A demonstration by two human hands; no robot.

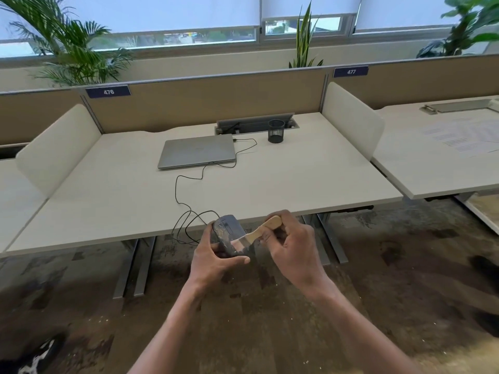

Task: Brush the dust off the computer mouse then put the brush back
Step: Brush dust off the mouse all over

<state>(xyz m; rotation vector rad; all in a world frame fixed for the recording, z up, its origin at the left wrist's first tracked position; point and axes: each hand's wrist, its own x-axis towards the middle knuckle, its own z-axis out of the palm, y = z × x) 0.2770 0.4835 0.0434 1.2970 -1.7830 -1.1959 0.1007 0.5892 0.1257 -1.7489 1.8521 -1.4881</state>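
A dark grey computer mouse (229,233), smeared with pale dust, is held by my left hand (213,261) just off the front edge of the desk, above the floor. Its black cable (186,190) runs up across the desk to the closed laptop (197,154). My right hand (293,248) grips the wooden handle of a small brush (263,230). The brush's blurred bristles rest against the right side of the mouse.
A black mesh pen cup (276,131) stands at the back of the white desk (108,201), right of the laptop and next to an open cable tray (256,122). White side dividers flank the desk. Papers (464,136) lie on the neighbouring desk at right.
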